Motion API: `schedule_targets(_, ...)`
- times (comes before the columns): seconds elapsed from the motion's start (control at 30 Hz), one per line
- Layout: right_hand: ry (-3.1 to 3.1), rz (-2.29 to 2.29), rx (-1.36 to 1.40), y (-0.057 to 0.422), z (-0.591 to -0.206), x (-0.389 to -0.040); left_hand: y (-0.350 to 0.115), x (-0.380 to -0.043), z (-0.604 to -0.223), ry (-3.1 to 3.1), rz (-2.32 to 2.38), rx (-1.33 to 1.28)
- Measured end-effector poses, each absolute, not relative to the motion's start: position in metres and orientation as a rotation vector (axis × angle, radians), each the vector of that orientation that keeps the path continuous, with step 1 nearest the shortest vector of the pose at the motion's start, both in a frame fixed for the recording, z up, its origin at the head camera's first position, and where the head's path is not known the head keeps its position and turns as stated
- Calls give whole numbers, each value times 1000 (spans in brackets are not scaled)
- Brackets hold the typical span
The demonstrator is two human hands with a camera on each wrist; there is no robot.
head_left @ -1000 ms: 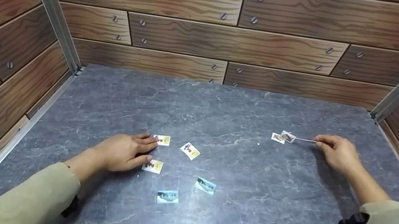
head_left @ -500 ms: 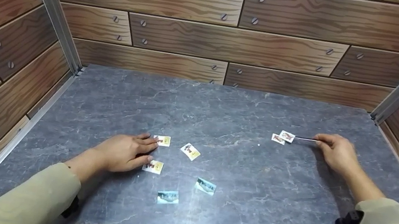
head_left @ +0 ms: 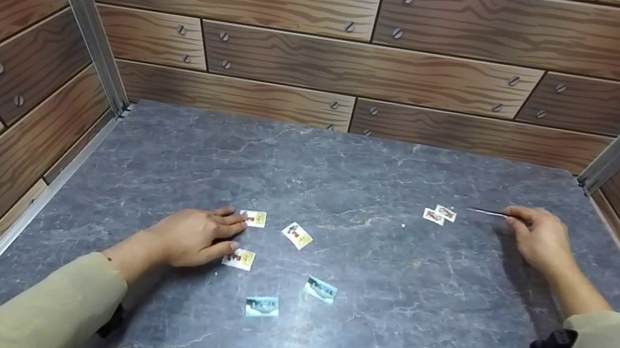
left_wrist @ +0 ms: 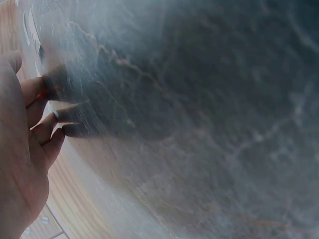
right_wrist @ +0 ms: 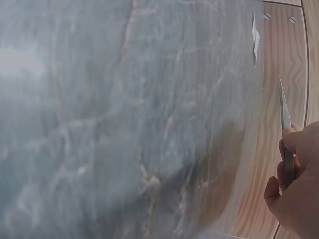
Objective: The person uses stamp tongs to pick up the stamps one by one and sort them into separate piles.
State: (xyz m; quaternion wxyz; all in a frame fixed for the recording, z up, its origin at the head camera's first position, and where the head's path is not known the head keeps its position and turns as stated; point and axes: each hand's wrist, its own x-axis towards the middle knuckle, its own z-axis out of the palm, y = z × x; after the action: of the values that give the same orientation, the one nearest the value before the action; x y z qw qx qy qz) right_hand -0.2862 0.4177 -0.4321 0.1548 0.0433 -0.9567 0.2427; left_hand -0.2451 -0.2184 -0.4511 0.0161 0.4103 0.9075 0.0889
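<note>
In the head view my right hand [head_left: 541, 237] pinches slim metal tweezers [head_left: 487, 212], whose tips point left. The right wrist view shows the pointed tweezers [right_wrist: 285, 119] between thumb and fingers, with nothing at the tip. Left of the tips, a small picture card [head_left: 446, 213] partly overlaps a second card [head_left: 433, 216]. My left hand [head_left: 197, 237] rests on the table, fingers extended. Its fingertips cover the left edge of a yellow-and-white card [head_left: 256, 218], and its thumb touches a similar card [head_left: 242, 259]. In the left wrist view the left hand [left_wrist: 25, 134] shows at the edge.
Another yellow-and-white card [head_left: 297, 235] lies askew near the table's middle. Two blue-green cards [head_left: 321, 290] [head_left: 262, 306] lie closer to the front. A tiny white speck [head_left: 403, 226] sits by the overlapping pair. Wood-patterned walls [head_left: 324, 62] enclose the grey marbled table [head_left: 347, 167].
The tweezers have let go of the upper card, which now lies overlapping the other one. My right hand has drawn back to the right with the tweezers. The left hand has stayed put.
</note>
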Motion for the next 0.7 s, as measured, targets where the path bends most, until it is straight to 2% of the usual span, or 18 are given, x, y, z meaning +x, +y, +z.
schedule_targets(0.37, -2757, 735, 98, 405, -413, -282, -217, -246, -450, 2816, 275, 1267)
schedule_targets(0.7, -2621, 798, 282, 356, -395, -286, -218, -246, -452, 2823, 271, 1276)
